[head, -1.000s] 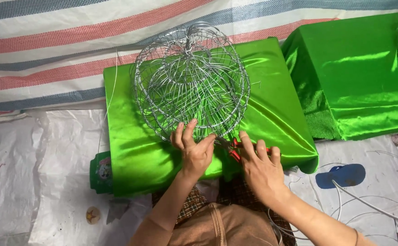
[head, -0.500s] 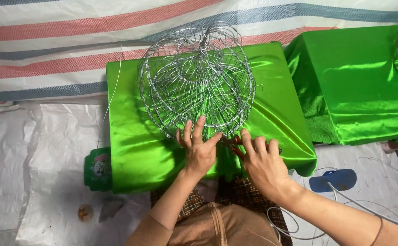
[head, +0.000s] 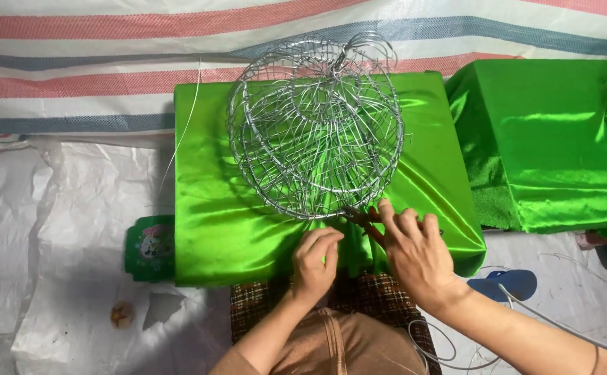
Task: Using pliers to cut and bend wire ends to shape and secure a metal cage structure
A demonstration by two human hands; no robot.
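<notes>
Small green package (head: 150, 247) with a cartoon label lay on the floor just left of the bench (head: 213, 229), flat, roughly square, colours pink and white on green. No other labels readable.

Bench was draped in shiny green satin cloth, smooth, creased into folds running toward the front edge. A second green-draped block (head: 560, 153) stood just to the right, same glossy fabric, with a rougher green turf-like patch on its near left side.

Wire frame (head: 315, 128) sat on the bench top, round, dome-like, made of many thin silver wires looped and crossed, open mesh, its lower rim near the front edge of the cloth.

Left hand (head: 315, 260) was below the frame's rim, fingers curled and pressed together against the satin at the front edge; cannot tell whether it pinched a wire. Right hand (head: 414, 250) lay beside it, fingers together and bent, closed around red-handled pliers (head: 367, 221) whose tip met the frame's lower rim.

Floor was covered with white woven plastic sheeting (head: 53, 208), wrinkled. Behind, a striped tarp (head: 109, 69) in red, blue and white bands. Blue flat sandal (head: 512, 283) lay right of the bench. Loose silver wire (head: 442, 347) curled near the person's checked cushion (head: 387, 295).
</notes>
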